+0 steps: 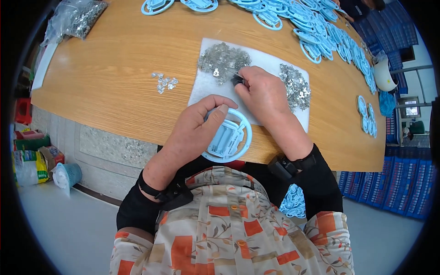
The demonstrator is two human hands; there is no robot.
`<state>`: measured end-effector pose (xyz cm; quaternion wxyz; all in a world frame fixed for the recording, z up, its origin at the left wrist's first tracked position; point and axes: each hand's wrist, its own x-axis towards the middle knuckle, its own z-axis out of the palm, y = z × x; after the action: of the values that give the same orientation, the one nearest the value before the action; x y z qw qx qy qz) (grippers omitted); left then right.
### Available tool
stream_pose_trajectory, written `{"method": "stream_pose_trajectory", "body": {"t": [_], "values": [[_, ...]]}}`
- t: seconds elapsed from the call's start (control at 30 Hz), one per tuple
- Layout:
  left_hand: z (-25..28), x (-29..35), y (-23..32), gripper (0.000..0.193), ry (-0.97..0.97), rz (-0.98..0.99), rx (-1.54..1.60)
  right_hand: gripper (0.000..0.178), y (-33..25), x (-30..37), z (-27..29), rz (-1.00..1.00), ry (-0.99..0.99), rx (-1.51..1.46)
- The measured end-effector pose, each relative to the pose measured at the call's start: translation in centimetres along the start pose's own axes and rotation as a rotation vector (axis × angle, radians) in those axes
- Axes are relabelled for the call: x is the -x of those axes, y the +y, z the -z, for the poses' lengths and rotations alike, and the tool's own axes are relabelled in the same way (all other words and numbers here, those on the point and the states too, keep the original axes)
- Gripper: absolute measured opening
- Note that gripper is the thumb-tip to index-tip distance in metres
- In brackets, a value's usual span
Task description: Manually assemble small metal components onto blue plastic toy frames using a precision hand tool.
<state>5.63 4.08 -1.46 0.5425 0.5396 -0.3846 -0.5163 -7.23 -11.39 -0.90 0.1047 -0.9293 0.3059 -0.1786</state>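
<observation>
My left hand (pixel 198 128) grips a light blue plastic toy steering wheel (pixel 248 137) by its upper left rim, at the table's near edge. The wheel's back faces up and shows a battery compartment. Over the white foam sheet (pixel 198 88), my right hand (pixel 263 89) is closed around what look like thin tweezers (pixel 234 72) with a dark part. Their tip points at a pile of small silvery metal contact pieces (pixel 223 58) at the sheet's far left. A second pile of shiny metal pieces (pixel 295 87) lies to the right of that hand.
Small clear pieces (pixel 165 83) lie left of the foam. A plastic bag of metal parts (pixel 75 20) rests at the far left. Many light blue steering wheels (pixel 307 27) heap up at the back right. Blue crates (pixel 389 183) stack beyond the table; a blue basket (pixel 68 174) stands left.
</observation>
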Motion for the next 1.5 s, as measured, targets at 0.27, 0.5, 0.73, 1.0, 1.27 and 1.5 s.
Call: {"method": "stream_pose_trajectory", "body": {"t": [0.27,0.5,0.73,1.0,1.27,1.5], "values": [[0.3,-0.1,-0.5,0.021,0.0,-0.008,0.021,0.016,-0.1,2.1,2.3,-0.182,-0.11,-0.066],[-0.2,-0.4,-0.3,0.022,-0.006,0.008,-0.01,0.018,1.0,1.5,2.3,-0.139,-0.029,-0.3],[-0.2,-0.1,-0.3,0.023,0.017,0.021,-0.046,0.011,0.5,-0.3,2.3,-0.32,-0.268,-0.384],[-1.1,-1.7,-0.9,0.028,0.054,-0.048,-0.081,0.006,-0.9,2.7,3.1,-0.503,-0.191,-1.13],[-1.7,-2.3,1.1,0.018,-0.005,-0.025,-0.326,0.005,1.0,3.0,4.6,-0.327,-0.203,-0.948],[-1.8,-2.9,1.3,0.017,-0.013,-0.055,-0.304,0.006,2.0,2.4,6.6,-0.275,-0.347,-0.724]]}}
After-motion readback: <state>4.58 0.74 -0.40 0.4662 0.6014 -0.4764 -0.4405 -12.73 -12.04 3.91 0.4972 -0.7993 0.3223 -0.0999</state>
